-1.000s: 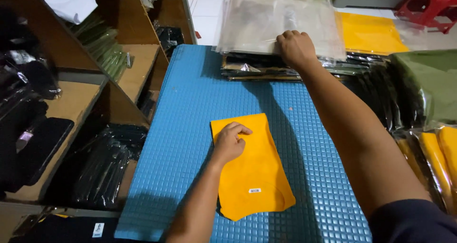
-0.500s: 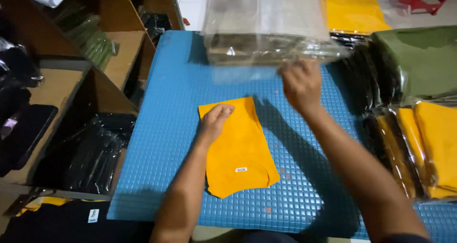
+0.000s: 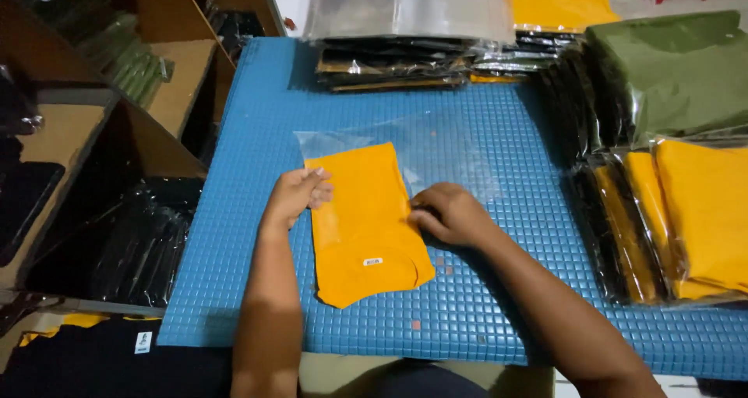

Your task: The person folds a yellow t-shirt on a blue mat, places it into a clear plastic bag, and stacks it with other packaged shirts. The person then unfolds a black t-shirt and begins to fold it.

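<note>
A folded orange-yellow cloth garment [image 3: 365, 222] lies near the middle of the blue square-studded mat [image 3: 257, 117], its neck end toward the mat's near edge and its far end tucked partly inside a clear, thin plastic bag [image 3: 436, 145] that spreads beyond the garment on its far and right sides. The left hand [image 3: 294, 197] rests on the garment's left edge, fingers curled loosely over cloth and bag mouth, not fully closed. The right hand [image 3: 448, 215] sits at the garment's right edge, fingertips pinched on that edge; whether bag film is caught too cannot be told. Left of the garment the mat is bare up to its edge, and a bare strip lies nearer than the garment too. Beyond it, a stack of dark bagged garments [image 3: 393, 67] lines the far edge. To its right, bagged yellow and dark garments [image 3: 662, 219] crowd the mat's right edge.
</note>
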